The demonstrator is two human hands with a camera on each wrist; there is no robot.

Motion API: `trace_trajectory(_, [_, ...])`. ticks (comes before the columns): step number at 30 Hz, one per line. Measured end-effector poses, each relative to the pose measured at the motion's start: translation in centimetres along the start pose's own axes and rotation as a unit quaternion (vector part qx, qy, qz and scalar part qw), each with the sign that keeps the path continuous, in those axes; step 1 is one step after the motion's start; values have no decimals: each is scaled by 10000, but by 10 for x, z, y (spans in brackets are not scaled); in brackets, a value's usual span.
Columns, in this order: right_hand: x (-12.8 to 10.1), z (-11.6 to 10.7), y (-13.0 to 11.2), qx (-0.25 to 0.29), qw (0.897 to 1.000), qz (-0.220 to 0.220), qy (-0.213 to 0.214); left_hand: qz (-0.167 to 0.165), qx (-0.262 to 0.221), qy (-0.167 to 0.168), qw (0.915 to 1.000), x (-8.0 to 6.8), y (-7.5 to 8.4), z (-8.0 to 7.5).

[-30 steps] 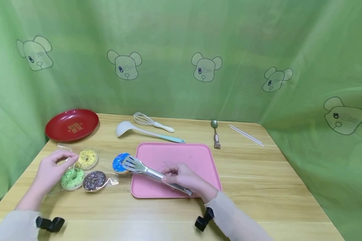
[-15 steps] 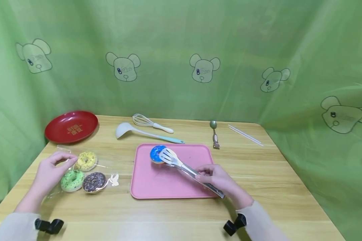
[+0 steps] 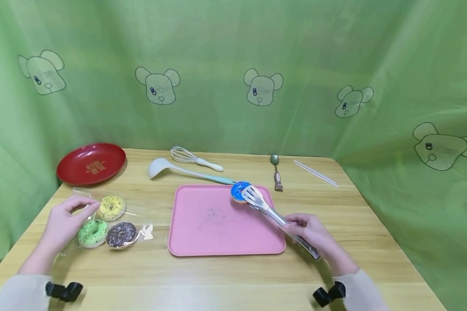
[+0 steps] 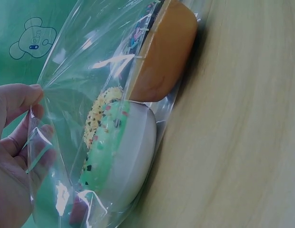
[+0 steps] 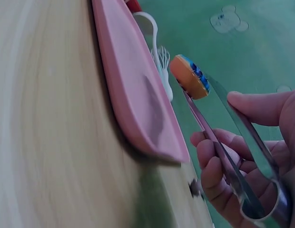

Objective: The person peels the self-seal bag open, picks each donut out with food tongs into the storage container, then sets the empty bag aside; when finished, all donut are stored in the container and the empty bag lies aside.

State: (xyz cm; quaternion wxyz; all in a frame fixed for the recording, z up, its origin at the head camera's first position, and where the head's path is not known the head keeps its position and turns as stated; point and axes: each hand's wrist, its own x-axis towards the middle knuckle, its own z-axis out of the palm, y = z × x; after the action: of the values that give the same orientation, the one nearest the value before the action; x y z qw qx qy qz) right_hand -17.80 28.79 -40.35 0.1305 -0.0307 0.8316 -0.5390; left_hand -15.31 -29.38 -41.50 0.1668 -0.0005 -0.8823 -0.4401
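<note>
My right hand (image 3: 309, 233) grips metal tongs (image 3: 274, 214), thumb on one arm and curled fingers on the other in the right wrist view. The tongs' ends clasp a blue donut (image 3: 239, 191) above the far right part of the pink tray (image 3: 202, 246). At the left, my left hand (image 3: 67, 220) pinches the edge of a clear plastic bag (image 4: 66, 137) between thumb and fingers. Inside the bag lie a yellow donut (image 3: 112, 207), a green donut (image 3: 93, 233) and a dark brown donut (image 3: 121, 235).
A red plate (image 3: 91, 164) stands at the back left. Along the back lie a ladle (image 3: 187, 171), a whisk (image 3: 196, 158), a spoon (image 3: 276, 172) and two white sticks (image 3: 316, 173). A green curtain (image 3: 214, 43) closes off the table's far side.
The tongs have carried the blue donut rightward, from between the bag and the tray's left edge to above the tray's far right part. My left hand has stayed at the bag.
</note>
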Motion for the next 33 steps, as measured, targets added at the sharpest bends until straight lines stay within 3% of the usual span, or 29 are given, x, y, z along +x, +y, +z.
trace_trajectory(12, [-1,-8,10,-683,9968,197,369,11,22,-46,10000,-1,-2,2])
trace_trajectory(20, [-7,-20,13,-1400,9868,-282,766,-35,-32,-86,10000,-1,-3,3])
trace_trajectory(26, [-12,-29,9,-1399,9847,-380,965,-15,-47,-20,10000,0,-4,1])
trace_trajectory(33, [-11,-26,3,-1227,9856,-479,1060,-21,-51,-12,10000,-1,-4,1])
